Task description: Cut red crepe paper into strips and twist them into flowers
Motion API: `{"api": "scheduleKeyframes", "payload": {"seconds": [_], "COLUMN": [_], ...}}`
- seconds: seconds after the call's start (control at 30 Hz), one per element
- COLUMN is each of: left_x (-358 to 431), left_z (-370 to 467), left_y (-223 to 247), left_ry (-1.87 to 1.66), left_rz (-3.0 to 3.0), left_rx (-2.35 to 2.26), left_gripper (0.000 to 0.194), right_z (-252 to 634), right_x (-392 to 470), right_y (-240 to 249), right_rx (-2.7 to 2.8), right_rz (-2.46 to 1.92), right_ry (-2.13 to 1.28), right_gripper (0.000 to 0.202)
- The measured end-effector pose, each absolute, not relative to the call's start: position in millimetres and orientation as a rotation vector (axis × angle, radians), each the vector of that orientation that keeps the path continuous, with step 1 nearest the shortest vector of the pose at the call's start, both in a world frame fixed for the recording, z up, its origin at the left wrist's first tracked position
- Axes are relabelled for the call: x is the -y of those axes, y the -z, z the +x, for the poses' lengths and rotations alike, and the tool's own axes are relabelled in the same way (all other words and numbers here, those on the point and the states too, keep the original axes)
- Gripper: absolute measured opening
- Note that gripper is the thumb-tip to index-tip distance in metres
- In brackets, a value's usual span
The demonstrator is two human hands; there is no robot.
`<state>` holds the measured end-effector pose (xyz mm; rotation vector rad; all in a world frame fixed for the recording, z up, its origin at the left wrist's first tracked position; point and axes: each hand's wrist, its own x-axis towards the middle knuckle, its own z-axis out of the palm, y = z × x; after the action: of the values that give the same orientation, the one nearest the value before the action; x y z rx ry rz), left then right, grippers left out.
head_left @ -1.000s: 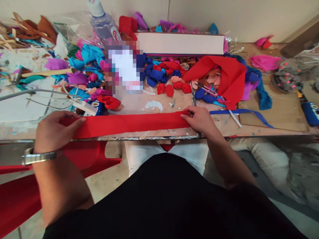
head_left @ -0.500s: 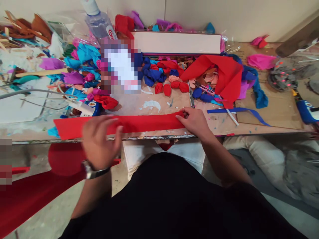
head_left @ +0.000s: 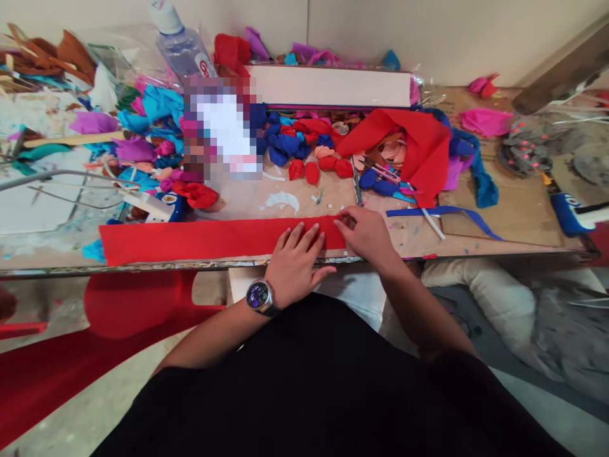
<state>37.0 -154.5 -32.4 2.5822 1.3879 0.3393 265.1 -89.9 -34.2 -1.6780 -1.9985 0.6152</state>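
Note:
A long red crepe paper strip (head_left: 190, 241) lies flat along the table's front edge. My left hand (head_left: 295, 261) rests on it near its right part, palm down with the fingers spread, and a watch is on that wrist. At the strip's right end, my right hand (head_left: 364, 230) has its thumb and fingers pinched together on the paper; the fingertips are partly hidden. Just beyond that hand lie a narrow blue strip (head_left: 442, 212) and a larger folded piece of red paper (head_left: 431, 152).
Several red and blue wrapped bundles (head_left: 311, 171) sit at mid-table. Behind them is a long white box (head_left: 328, 86). A clear bottle (head_left: 183, 54) stands at the back left, and a glue gun (head_left: 162, 206) lies at the left. A red chair (head_left: 137, 304) is below the table edge.
My left hand has swept right along the red strip, from its left part to near my right hand, and now lies flat. My right hand stays at the right end.

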Motion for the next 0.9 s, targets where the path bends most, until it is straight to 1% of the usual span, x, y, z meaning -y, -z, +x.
{"api": "scheduleKeyframes", "payload": {"seconds": [0.07, 0.2, 0.3, 0.57, 0.77, 0.9], "left_x": [152.6, 145.9, 141.1, 134.9, 129.6, 130.1], "left_z": [39.7, 50.4, 56.5, 56.6, 55.3, 54.6], "left_y": [29.8, 25.5, 26.1, 28.8, 26.8, 29.0], "left_ry": [-0.336, -0.342, -0.317, -0.264, -0.253, -0.259], "left_rz": [2.587, 2.585, 2.592, 2.625, 2.658, 2.653], "left_rx": [-1.392, -1.376, -1.357, -1.344, -1.324, -1.337], "left_gripper": [0.073, 0.083, 0.086, 0.085, 0.076, 0.075], "right_z": [264.3, 260.6, 259.2, 258.8, 262.8, 266.6], "right_x": [91.6, 94.0, 95.4, 99.6, 101.4, 102.0], "right_y": [35.6, 37.7, 38.5, 41.8, 46.9, 47.6], "right_rx": [2.011, 2.043, 2.022, 1.975, 2.012, 2.007], "right_rz": [-1.685, -1.682, -1.667, -1.609, -1.508, -1.450], "right_ry": [-0.582, -0.515, -0.512, -0.482, -0.408, -0.426], "right_gripper": [0.012, 0.012, 0.011, 0.006, 0.009, 0.007]}}
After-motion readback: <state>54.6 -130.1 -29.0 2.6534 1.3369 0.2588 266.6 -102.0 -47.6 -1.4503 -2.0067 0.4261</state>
